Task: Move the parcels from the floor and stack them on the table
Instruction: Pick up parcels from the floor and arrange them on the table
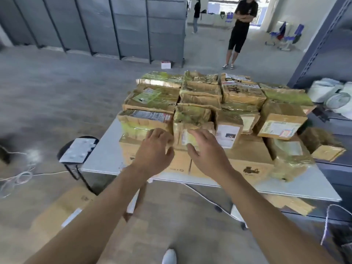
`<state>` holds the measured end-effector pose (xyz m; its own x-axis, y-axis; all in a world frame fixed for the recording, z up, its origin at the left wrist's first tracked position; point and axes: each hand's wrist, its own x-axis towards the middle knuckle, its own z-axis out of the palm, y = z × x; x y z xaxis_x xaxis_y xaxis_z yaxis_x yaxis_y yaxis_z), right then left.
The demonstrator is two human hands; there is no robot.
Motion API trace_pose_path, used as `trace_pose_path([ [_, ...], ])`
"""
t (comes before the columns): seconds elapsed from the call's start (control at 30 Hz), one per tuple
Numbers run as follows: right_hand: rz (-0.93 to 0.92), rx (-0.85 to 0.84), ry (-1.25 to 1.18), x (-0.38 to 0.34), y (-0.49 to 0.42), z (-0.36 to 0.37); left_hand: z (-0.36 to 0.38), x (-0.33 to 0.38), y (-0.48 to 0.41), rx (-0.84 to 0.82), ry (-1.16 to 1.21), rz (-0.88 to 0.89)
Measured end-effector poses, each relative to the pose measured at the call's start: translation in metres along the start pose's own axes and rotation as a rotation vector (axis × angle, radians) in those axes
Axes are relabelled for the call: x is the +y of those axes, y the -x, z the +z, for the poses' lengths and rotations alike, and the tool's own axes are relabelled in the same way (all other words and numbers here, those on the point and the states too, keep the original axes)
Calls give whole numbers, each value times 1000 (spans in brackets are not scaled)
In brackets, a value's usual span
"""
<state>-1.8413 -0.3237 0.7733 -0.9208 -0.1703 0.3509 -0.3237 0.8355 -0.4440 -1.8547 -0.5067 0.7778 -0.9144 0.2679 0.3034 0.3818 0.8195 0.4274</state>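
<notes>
On the table (99, 159), the small taped parcel (191, 116) sits in the stack's front row, just behind our left hand (154, 151) and right hand (208, 155), both spread loose, gripping nothing.

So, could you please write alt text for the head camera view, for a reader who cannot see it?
An open left hand and right hand reach toward a small taped parcel at the front of a stack of cardboard parcels on a grey table. A person stands beyond it.

Head camera looks forward and down, close over the table (99, 161).
</notes>
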Motion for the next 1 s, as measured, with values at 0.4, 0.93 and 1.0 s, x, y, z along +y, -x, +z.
trace_pose_path([
  [0.4,-167,-427,-173,-177,77,150,-86,-126,223,-44,-138,-460],
  [0.93,-286,-829,-20,-480,68,476,-177,-485,440,-43,31,-961],
  [1.0,-300,-890,2,-510,68,519,-180,-526,464,-63,56,-1026],
])
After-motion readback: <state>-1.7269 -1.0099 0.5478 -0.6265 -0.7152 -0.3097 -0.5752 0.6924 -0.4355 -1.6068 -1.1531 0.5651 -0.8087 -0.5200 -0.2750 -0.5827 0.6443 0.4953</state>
